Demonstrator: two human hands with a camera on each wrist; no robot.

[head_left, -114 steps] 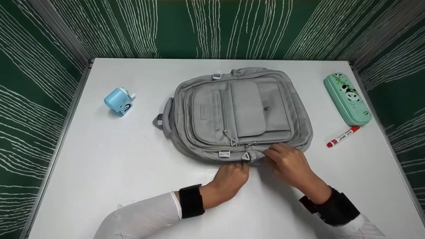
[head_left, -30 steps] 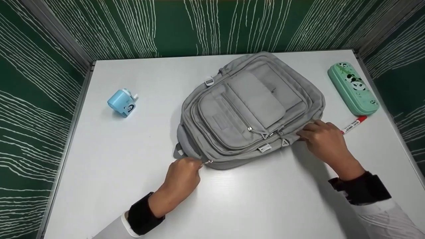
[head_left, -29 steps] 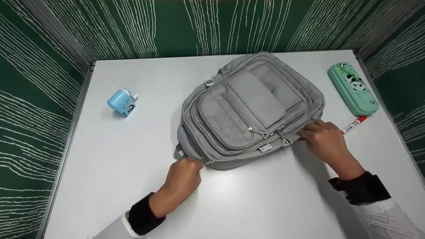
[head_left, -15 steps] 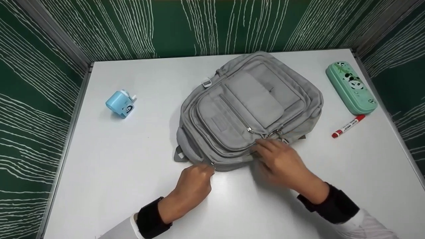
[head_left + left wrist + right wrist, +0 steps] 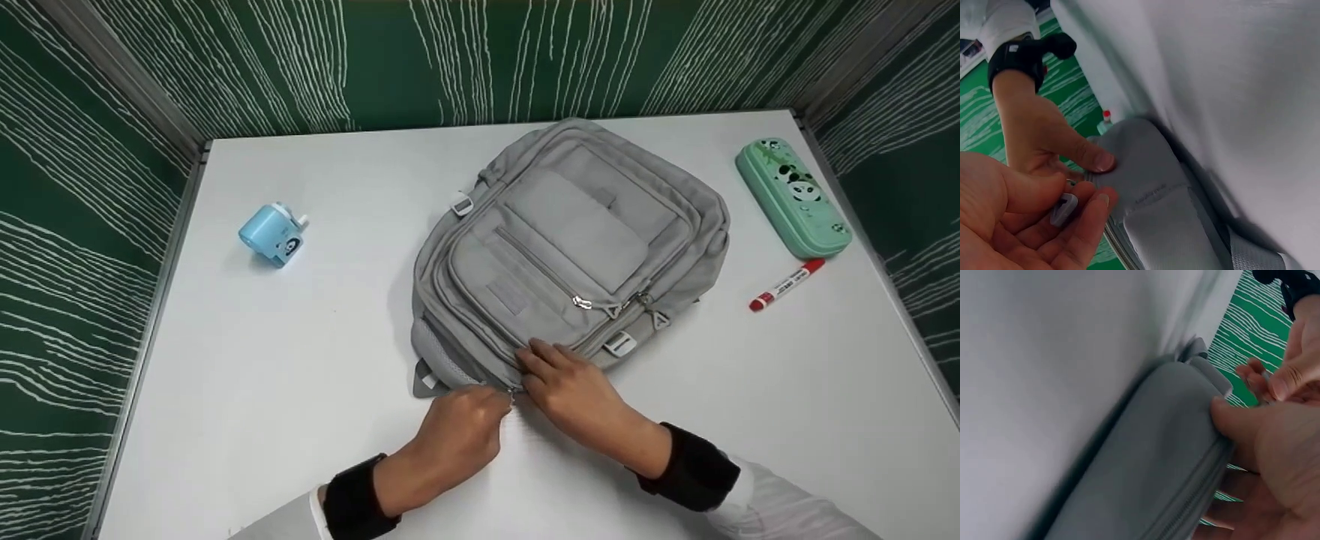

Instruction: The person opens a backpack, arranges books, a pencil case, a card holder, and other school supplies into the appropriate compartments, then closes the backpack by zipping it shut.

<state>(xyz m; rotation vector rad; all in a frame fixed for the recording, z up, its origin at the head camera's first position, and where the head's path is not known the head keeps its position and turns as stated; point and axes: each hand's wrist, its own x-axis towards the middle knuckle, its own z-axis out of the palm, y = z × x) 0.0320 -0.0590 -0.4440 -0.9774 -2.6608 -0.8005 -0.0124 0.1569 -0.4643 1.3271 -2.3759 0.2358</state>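
Note:
A grey backpack (image 5: 577,217) lies at a slant on the white table, front panel up and top handle toward the near left. At its near top corner my left hand (image 5: 461,431) pinches a zipper pull (image 5: 1064,209), a small pale piece between thumb and fingers in the left wrist view. Close beside it, my right hand (image 5: 577,394) grips the backpack's edge, its fingers over the front and its thumb on the side panel in the right wrist view. A zipper track (image 5: 1185,512) runs along that side. The fingertips of my left hand are partly hidden in the head view.
A blue pencil sharpener (image 5: 271,234) with a crank stands at the left. On the right lie a green panda pencil case (image 5: 795,199) and a red-capped marker (image 5: 786,285). Green walls with white streaks border the white table (image 5: 247,375).
The backpack has turned from nearly sideways to a slant. My left hand has moved left to its top corner; my right hand came from the far end along the near side to beside it.

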